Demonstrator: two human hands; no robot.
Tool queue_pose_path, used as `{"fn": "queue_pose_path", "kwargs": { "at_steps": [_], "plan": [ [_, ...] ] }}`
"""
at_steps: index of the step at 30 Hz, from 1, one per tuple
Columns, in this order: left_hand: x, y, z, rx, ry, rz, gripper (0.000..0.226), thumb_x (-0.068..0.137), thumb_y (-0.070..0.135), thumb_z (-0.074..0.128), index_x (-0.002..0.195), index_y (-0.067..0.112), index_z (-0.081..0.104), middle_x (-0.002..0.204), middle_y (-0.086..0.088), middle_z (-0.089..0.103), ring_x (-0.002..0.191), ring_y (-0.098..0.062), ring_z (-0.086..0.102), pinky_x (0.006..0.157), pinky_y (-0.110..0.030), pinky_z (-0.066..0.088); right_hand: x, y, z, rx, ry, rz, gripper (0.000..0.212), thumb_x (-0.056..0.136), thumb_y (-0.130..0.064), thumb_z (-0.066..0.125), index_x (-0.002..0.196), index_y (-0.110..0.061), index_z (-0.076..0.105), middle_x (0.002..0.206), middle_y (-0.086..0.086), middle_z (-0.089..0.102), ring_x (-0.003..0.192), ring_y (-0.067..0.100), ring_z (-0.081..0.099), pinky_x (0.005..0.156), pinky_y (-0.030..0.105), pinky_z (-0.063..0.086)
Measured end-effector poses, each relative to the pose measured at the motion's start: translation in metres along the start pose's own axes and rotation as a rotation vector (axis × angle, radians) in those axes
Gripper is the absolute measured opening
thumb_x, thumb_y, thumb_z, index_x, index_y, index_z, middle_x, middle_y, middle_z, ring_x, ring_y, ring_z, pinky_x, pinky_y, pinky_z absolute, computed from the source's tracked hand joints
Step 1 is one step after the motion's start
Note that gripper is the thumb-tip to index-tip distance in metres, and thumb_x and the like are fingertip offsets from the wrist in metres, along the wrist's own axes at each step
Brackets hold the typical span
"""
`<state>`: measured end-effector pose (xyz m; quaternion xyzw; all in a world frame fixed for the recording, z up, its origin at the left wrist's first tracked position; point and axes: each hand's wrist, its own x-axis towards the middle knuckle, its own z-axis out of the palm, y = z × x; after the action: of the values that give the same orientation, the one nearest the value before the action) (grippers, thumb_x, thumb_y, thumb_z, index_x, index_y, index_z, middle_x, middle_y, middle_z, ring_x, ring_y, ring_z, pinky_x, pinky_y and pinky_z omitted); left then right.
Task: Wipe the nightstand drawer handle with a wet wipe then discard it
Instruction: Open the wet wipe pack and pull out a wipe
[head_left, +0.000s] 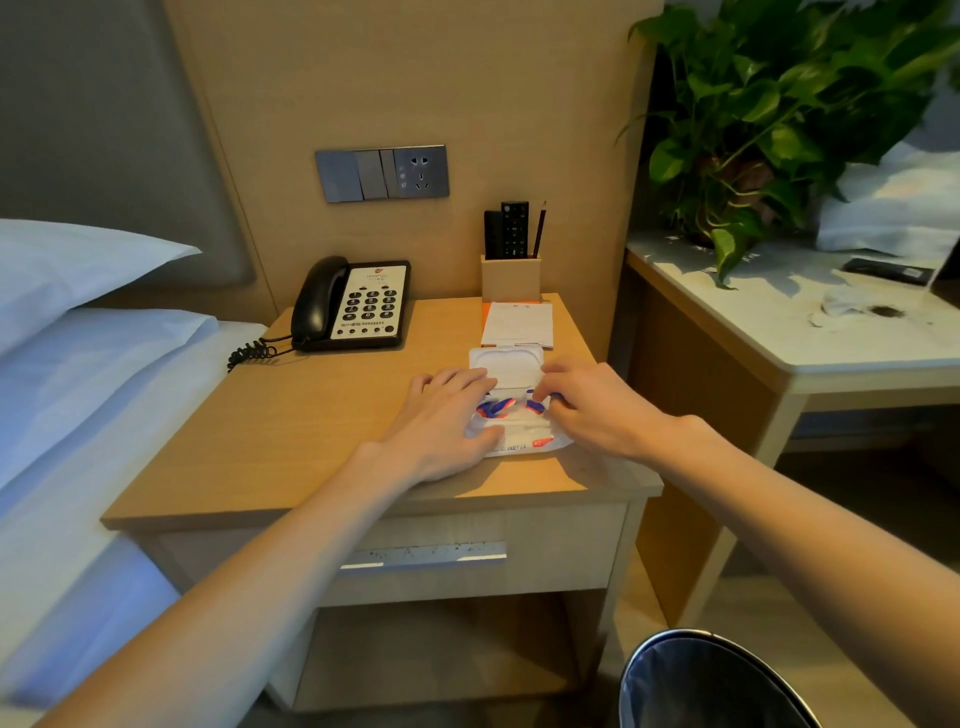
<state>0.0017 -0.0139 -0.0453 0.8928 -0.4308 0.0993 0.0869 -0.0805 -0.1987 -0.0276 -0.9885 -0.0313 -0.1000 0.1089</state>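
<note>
Both hands' fingers (467, 382) press flat on the open wipe pack (514, 415).

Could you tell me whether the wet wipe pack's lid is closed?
No, the wet wipe pack has its white lid flipped open toward the wall.

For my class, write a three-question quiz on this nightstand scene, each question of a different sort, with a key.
1. True or false: the flip lid of the wet wipe pack is closed.
2. Which hand presses flat on the pack? A) left hand B) right hand
3. Fill in: the drawer handle sits below the nightstand's ____.

Key
1. False: the lid stands open.
2. A; the right hand's fingertips are at the opening.
3. Top. The handle looks speckled and not yet wiped; the bin waits at the lower right.
</note>
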Motion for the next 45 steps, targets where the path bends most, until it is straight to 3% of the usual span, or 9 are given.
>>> {"fn": "queue_pose_path", "kwargs": {
  "at_steps": [4, 10, 16, 20, 28, 31, 34, 45],
  "plan": [
    [-0.002, 0.005, 0.0, -0.007, 0.025, 0.005, 0.058, 0.089, 0.048, 0.046, 0.141, 0.022, 0.038, 0.152, 0.004, 0.034, 0.139, -0.014, 0.025, 0.109, -0.039, 0.018, -0.004, -0.005, -0.002, -0.022, -0.032, -0.029, 0.033, 0.097, -0.021, 0.043, 0.125, -0.026, 0.06, 0.141, 0.004, 0.045, 0.13, 0.019, 0.036, 0.103, 0.043, 0.036],
    [-0.006, 0.005, -0.001, -0.086, 0.142, -0.024, 0.052, 0.092, 0.042, 0.05, 0.138, 0.02, 0.042, 0.142, 0.002, 0.048, 0.131, -0.015, 0.038, 0.105, -0.035, 0.026, 0.0, -0.01, 0.001, -0.029, -0.098, -0.042, 0.045, 0.097, -0.016, 0.04, 0.138, -0.034, 0.045, 0.146, 0.006, 0.036, 0.134, 0.023, 0.029, 0.108, 0.043, 0.028],
    [-0.013, 0.0, 0.0, -0.065, 0.097, 0.03, 0.054, 0.093, 0.04, 0.047, 0.144, 0.028, 0.031, 0.147, 0.003, 0.039, 0.134, -0.016, 0.033, 0.105, -0.037, 0.025, 0.004, -0.013, 0.01, -0.119, -0.161, -0.095, 0.049, 0.099, -0.019, 0.037, 0.143, -0.04, 0.034, 0.149, 0.009, 0.03, 0.134, 0.027, 0.028, 0.106, 0.044, 0.026],
    [-0.016, -0.007, 0.005, 0.004, 0.052, 0.025, 0.046, 0.093, 0.042, 0.044, 0.138, 0.03, 0.04, 0.15, 0.003, 0.035, 0.136, -0.017, 0.03, 0.107, -0.038, 0.023, 0.005, -0.01, 0.015, -0.131, -0.176, -0.095, 0.045, 0.1, -0.025, 0.032, 0.141, -0.044, 0.035, 0.146, 0.008, 0.034, 0.129, 0.025, 0.032, 0.103, 0.041, 0.028],
    [-0.017, -0.01, 0.01, 0.043, 0.005, 0.02, 0.048, 0.095, 0.046, 0.038, 0.139, 0.027, 0.042, 0.154, 0.003, 0.028, 0.138, -0.016, 0.025, 0.109, -0.038, 0.02, 0.014, -0.005, 0.015, 0.0, 0.094, -0.022, 0.029, 0.094, -0.029, 0.053, 0.12, -0.023, 0.063, 0.117, 0.002, 0.061, 0.106, 0.017, 0.052, 0.085, 0.032, 0.046],
    [-0.018, -0.009, 0.01, 0.055, 0.002, 0.029, 0.048, 0.095, 0.044, 0.038, 0.14, 0.026, 0.041, 0.153, 0.002, 0.031, 0.139, -0.016, 0.025, 0.108, -0.039, 0.022, 0.022, -0.01, 0.017, -0.01, 0.123, 0.01, 0.025, 0.091, -0.032, 0.058, 0.111, -0.021, 0.067, 0.109, 0.0, 0.063, 0.095, 0.012, 0.052, 0.076, 0.025, 0.043],
    [-0.021, -0.008, 0.009, 0.055, 0.001, 0.034, 0.048, 0.096, 0.043, 0.037, 0.14, 0.024, 0.04, 0.152, 0.001, 0.033, 0.14, -0.016, 0.024, 0.107, -0.039, 0.022, 0.026, -0.015, 0.019, -0.01, 0.138, 0.006, 0.018, 0.09, -0.027, 0.06, 0.1, -0.019, 0.071, 0.1, 0.001, 0.066, 0.088, 0.012, 0.054, 0.073, 0.028, 0.048],
    [-0.023, -0.008, 0.009, 0.049, 0.001, 0.044, 0.046, 0.095, 0.042, 0.038, 0.137, 0.024, 0.043, 0.153, 0.0, 0.033, 0.141, -0.018, 0.023, 0.108, -0.038, 0.021, 0.028, -0.021, 0.011, 0.194, 0.247, 0.048, 0.014, 0.098, -0.023, 0.044, 0.104, -0.016, 0.054, 0.096, 0.004, 0.064, 0.08, 0.017, 0.058, 0.072, 0.037, 0.054]
  ]
}}
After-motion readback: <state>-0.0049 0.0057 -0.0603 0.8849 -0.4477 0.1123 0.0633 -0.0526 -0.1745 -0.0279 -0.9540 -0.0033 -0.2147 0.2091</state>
